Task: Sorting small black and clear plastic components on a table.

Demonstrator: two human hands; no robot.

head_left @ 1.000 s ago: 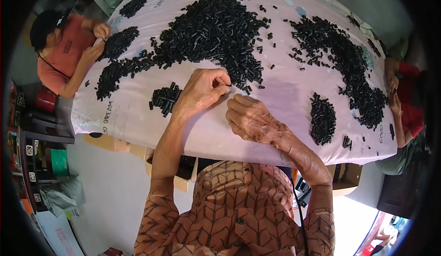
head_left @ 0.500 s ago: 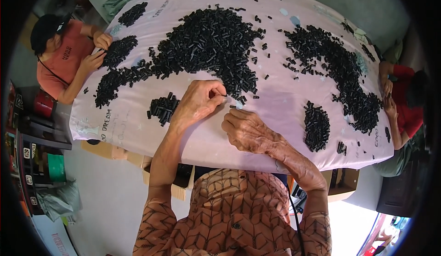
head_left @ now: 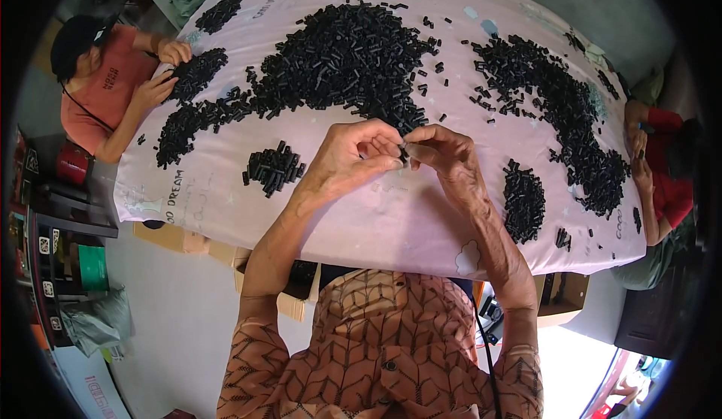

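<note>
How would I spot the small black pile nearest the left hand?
Find the pink-covered table, then the biggest black heap near its middle. From the heap's left half, come down the picture to the small pile just left of the left hand. Bare cloth parts it from the heap, and the other small piles lie farther from that hand.
</note>
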